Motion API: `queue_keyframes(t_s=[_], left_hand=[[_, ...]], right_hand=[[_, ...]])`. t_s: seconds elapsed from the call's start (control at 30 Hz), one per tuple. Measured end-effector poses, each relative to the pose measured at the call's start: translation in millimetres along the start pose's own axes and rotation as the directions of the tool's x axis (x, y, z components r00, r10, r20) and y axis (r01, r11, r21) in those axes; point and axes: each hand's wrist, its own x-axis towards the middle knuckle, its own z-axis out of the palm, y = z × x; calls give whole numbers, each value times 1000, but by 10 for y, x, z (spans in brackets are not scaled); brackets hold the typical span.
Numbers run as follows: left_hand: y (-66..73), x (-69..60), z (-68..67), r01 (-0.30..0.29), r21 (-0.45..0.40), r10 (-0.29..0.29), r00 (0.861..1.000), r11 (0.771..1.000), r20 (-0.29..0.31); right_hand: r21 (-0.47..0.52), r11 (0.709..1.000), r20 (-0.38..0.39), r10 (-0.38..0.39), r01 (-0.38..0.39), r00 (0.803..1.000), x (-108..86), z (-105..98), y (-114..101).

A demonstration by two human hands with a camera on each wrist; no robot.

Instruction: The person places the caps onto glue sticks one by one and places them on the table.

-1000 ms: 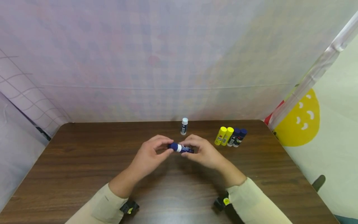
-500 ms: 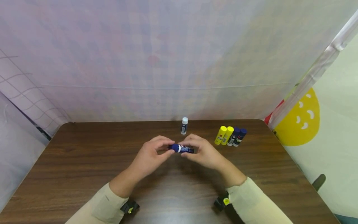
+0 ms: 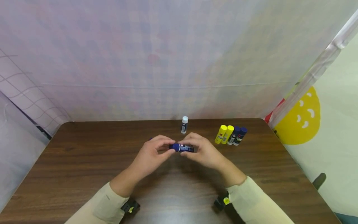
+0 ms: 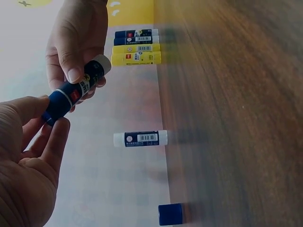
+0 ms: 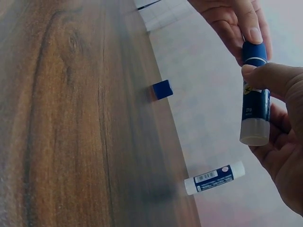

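Observation:
Both hands meet on one dark blue glue stick (image 3: pixel 186 149), held sideways above the table. My left hand (image 3: pixel 151 155) pinches its blue cap (image 4: pixel 57 105) between thumb and fingers. My right hand (image 3: pixel 206 153) grips the labelled body, whose whitish base (image 5: pixel 254 132) shows in the right wrist view. Only a thin pale line parts cap and body. Behind the hands stands an uncapped glue stick (image 3: pixel 184 125) with a white top. A loose blue cap (image 5: pixel 162 90) sits on the table to its left, mostly hidden behind my left hand in the head view.
Two yellow glue sticks (image 3: pixel 221 134) and two dark blue-capped glue sticks (image 3: pixel 240 136) stand in a row at the back right of the brown wooden table (image 3: pixel 84 174). A pale patterned curtain (image 3: pixel 126 62) hangs behind the table's far edge.
The white band between cap and body has narrowed to a thin line as the cap slid onto the glue stick. Both hands have stayed nearly in place.

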Motion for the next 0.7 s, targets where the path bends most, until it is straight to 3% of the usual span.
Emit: queue_keyframes(t_s=[0.2,0.4,0.7], left_hand=[[15,-17,0,5,24,-4,1000,1000,-4],[31,-32,-4,20,51,-19,1000,999,-15],[32,-23,-10,7,37,-6,1000,999,-31]], right_hand=[[-32,999,-10,-17,16,1000,6,-4,-30],[-130,989,-33,-74,69,997,11,17,-50],[-195,978,-53,-82,70,995,11,16,-87]])
